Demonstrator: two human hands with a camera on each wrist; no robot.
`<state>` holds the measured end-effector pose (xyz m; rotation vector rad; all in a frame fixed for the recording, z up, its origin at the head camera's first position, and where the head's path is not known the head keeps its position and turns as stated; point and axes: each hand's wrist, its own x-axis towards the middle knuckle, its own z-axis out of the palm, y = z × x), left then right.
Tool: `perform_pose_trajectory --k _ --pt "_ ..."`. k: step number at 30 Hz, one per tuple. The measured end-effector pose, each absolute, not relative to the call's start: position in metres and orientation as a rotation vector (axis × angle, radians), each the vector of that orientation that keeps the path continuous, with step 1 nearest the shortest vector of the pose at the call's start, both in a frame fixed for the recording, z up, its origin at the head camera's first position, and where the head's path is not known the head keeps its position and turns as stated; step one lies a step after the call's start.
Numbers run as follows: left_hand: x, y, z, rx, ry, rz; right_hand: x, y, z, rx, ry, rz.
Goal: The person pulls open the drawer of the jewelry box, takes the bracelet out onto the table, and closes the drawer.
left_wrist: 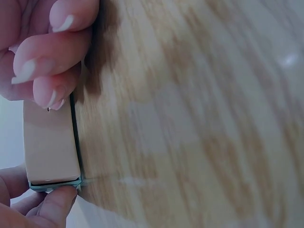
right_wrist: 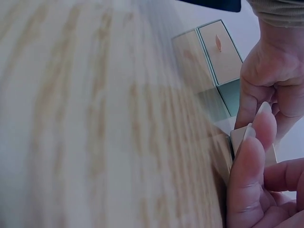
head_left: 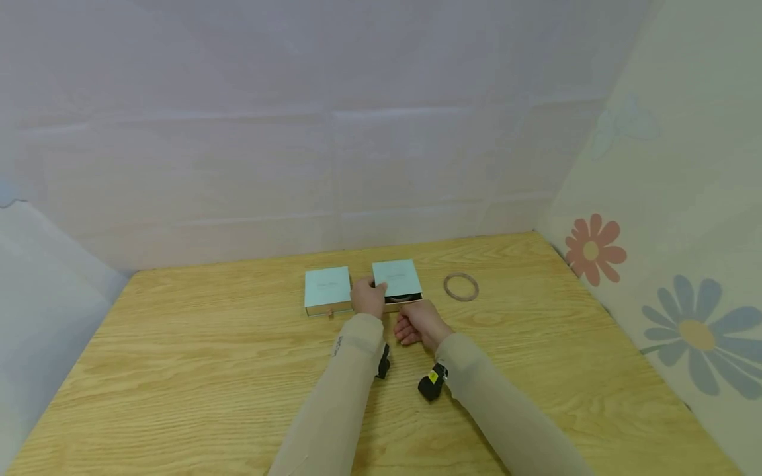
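A pale blue drawer box (head_left: 397, 274) lies flat near the table's far side, its drawer (left_wrist: 50, 142) slid partly out towards me. In the gap a dark interior shows, with a curved item too small to make out. My left hand (head_left: 368, 299) grips the left side of the box's sleeve, thumb on top. At the drawer's front, my right hand (head_left: 419, 322) has its fingers curled and holds the drawer there; the exact pinch point is hidden behind the fingers.
Left of the box lies a similar closed drawer box (head_left: 327, 286) with a small leaf-like pull tab (right_wrist: 219, 42). A thin brownish ring (head_left: 461, 299), like a bangle, rests on the wooden table (head_left: 208, 370) to the right. Pale sheeted walls (head_left: 238, 165) border the table.
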<state>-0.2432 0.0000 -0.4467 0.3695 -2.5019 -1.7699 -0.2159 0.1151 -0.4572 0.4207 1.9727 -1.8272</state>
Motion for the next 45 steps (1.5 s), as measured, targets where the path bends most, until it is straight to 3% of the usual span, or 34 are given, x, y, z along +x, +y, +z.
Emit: perform_pose_trajectory --k 45 --pt "-0.242 0.0 -0.446 0.41 -2.502 -1.816 -0.206 0.115 -0.454 0.411 1.994 -1.823"
